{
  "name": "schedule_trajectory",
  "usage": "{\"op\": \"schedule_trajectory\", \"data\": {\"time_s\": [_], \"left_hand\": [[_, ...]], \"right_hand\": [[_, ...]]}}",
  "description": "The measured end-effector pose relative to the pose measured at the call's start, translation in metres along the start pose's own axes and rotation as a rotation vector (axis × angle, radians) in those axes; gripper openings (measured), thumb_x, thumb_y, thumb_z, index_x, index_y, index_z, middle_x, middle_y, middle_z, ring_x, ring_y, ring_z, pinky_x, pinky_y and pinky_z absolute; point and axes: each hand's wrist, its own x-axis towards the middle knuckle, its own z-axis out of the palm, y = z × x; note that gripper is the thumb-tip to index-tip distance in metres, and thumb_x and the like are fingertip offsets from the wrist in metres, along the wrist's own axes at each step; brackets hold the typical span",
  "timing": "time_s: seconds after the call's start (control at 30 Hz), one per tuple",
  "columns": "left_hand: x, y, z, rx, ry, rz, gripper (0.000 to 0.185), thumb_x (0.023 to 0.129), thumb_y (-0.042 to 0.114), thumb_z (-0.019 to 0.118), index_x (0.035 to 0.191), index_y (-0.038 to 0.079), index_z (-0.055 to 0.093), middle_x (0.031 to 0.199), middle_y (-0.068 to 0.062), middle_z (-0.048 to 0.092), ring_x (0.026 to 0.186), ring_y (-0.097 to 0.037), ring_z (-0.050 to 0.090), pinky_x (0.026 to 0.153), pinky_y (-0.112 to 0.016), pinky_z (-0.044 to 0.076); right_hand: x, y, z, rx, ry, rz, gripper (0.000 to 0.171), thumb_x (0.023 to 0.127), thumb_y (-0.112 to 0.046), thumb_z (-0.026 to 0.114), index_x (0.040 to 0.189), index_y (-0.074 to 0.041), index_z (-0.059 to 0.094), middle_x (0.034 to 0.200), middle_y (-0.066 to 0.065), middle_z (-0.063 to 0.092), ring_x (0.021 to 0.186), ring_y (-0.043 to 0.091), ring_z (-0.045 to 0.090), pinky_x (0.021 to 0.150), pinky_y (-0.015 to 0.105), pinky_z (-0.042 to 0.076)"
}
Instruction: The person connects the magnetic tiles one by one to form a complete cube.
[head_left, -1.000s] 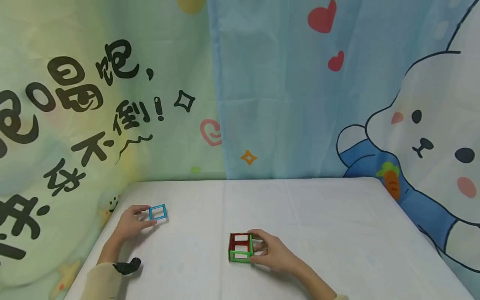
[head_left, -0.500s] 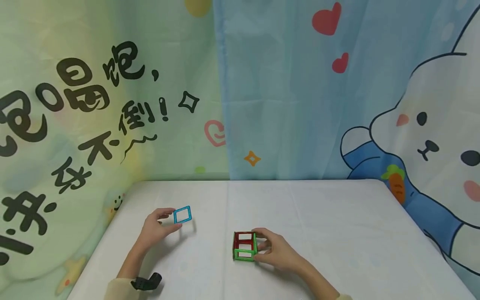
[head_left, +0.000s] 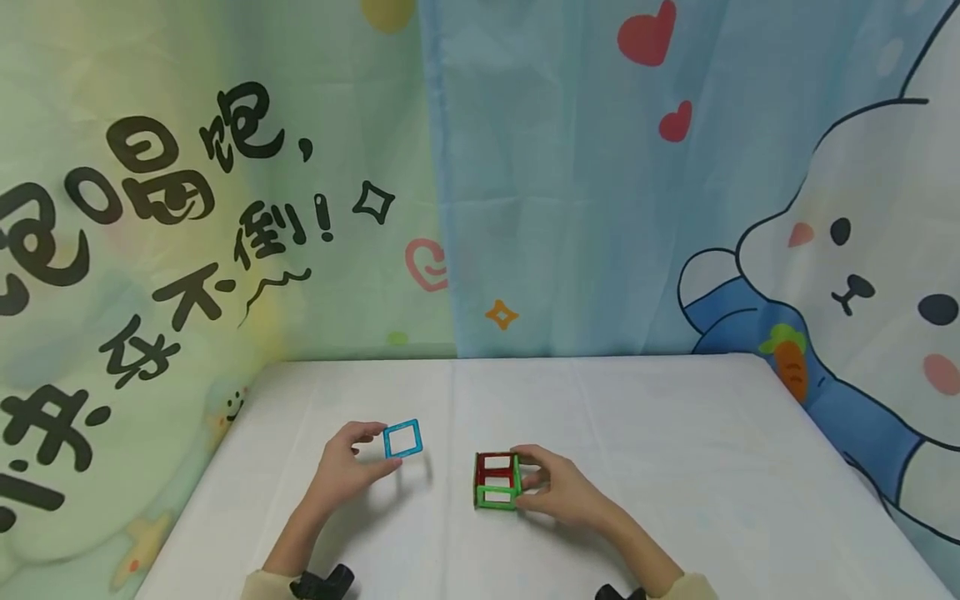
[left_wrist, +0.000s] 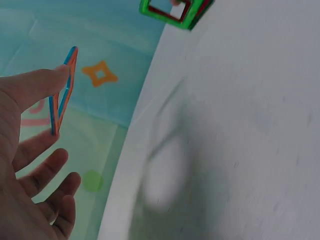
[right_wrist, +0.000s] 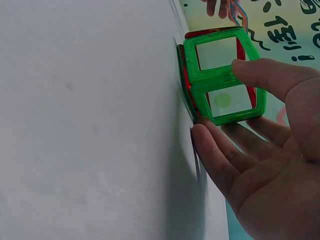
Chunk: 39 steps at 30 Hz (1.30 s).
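My left hand (head_left: 348, 467) pinches a blue square frame tile (head_left: 386, 442) by its left side, thumb below and fingers above. The tile hangs above the table, its shadow apart from it; in the left wrist view the tile (left_wrist: 53, 112) appears nearly edge-on with an orange side. My right hand (head_left: 566, 490) grips a box of red and green frame tiles (head_left: 497, 498) from its right side, the thumb low in front. The right wrist view has the thumb on the green frames of the box (right_wrist: 225, 77). A gap separates blue tile and box.
A white cloth covers the table (head_left: 660, 417). Behind it hangs a printed curtain (head_left: 555, 250) with lettering, hearts and a white cartoon animal. Black wrist straps (head_left: 322, 582) show near the cuffs.
My left hand has carried the blue tile to the right, closer to the box. The right hand and box have shifted only slightly.
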Motion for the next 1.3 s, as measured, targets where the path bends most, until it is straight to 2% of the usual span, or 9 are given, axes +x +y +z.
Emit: {"op": "schedule_trajectory", "data": {"time_s": [0.27,0.53,0.97,1.3], "left_hand": [[-0.001,0.016,0.024,-0.012,-0.026,0.078,0.053,0.07,0.025,0.088,0.116,0.01,0.068,0.11,-0.005,0.064,0.102,-0.024,0.057,0.084,-0.047,0.043],[-0.002,0.028,0.049,-0.025,-0.113,0.128,0.054,0.071,0.029,0.088,0.117,0.01,0.066,0.111,-0.002,0.062,0.103,-0.026,0.057,0.085,-0.047,0.044],[0.002,0.043,0.072,-0.054,-0.216,0.172,0.055,0.072,0.03,0.086,0.118,0.01,0.065,0.113,-0.005,0.061,0.103,-0.028,0.058,0.082,-0.045,0.046],[0.007,0.05,0.084,-0.096,-0.263,0.187,0.054,0.071,0.032,0.087,0.117,0.012,0.067,0.112,-0.007,0.061,0.102,-0.027,0.056,0.079,-0.044,0.046]], "right_hand": [[0.005,0.004,-0.008,-0.008,0.019,0.0,0.066,0.082,-0.003,0.076,0.138,0.004,0.043,0.13,0.026,0.052,0.101,0.03,0.062,0.078,0.028,0.053],[0.005,0.004,-0.008,-0.017,0.029,0.028,0.067,0.081,-0.004,0.077,0.139,0.004,0.043,0.131,0.025,0.052,0.101,0.029,0.063,0.078,0.029,0.053],[0.003,0.001,-0.008,-0.029,0.024,0.041,0.066,0.082,-0.007,0.077,0.139,0.002,0.044,0.132,0.024,0.052,0.101,0.029,0.063,0.078,0.031,0.053],[0.002,0.002,-0.008,0.001,0.018,0.057,0.063,0.083,-0.009,0.077,0.138,-0.001,0.046,0.132,0.021,0.053,0.101,0.028,0.063,0.079,0.034,0.053]]}}
